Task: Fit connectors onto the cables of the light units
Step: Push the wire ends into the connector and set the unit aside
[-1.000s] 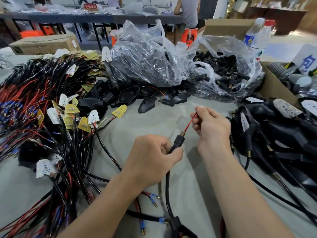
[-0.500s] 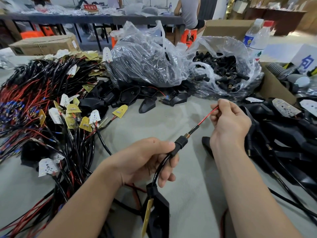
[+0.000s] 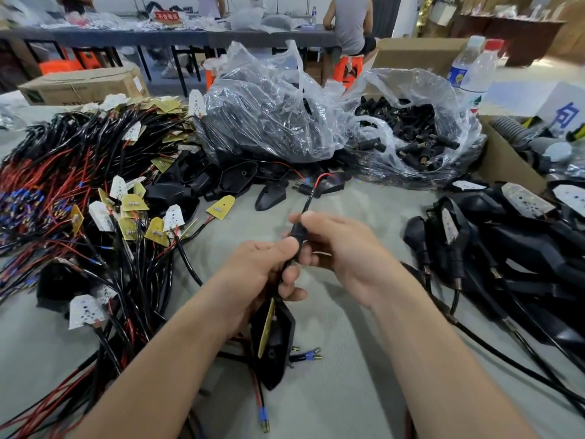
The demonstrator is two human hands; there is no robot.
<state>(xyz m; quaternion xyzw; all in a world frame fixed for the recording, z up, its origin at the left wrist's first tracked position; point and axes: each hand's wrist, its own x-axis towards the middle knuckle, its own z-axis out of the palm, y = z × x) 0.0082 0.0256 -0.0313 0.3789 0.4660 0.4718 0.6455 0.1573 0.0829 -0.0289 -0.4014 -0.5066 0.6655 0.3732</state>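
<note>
1. Nearest you, the light unit [image 3: 275, 340] hangs tilted below your left hand [image 3: 259, 274] on its black cable [image 3: 286, 268]. I cannot tell whether its lower tip touches the table.
2. Your left hand is closed round that cable, fingers curled tight. The thumb tip presses against the lower end of the connector [image 3: 296, 232].
3. Your right hand [image 3: 345, 248] pinches the connector from the right between thumb and forefinger. The other fingers curl loosely behind it, and I can see nothing in them.
4. The connector sits threaded on the cable, directly between your two thumbs and touching both. The thin red lead [image 3: 319, 180] rises out of its far end.
5. I judge you are seating the connector along the cable. The next move calls for the left hand to brace the cable while the right slides the connector straight along it, without kinking the lead.
6. Farther off at the right, the open bag of connectors [image 3: 414, 134] holds your next piece.
</note>
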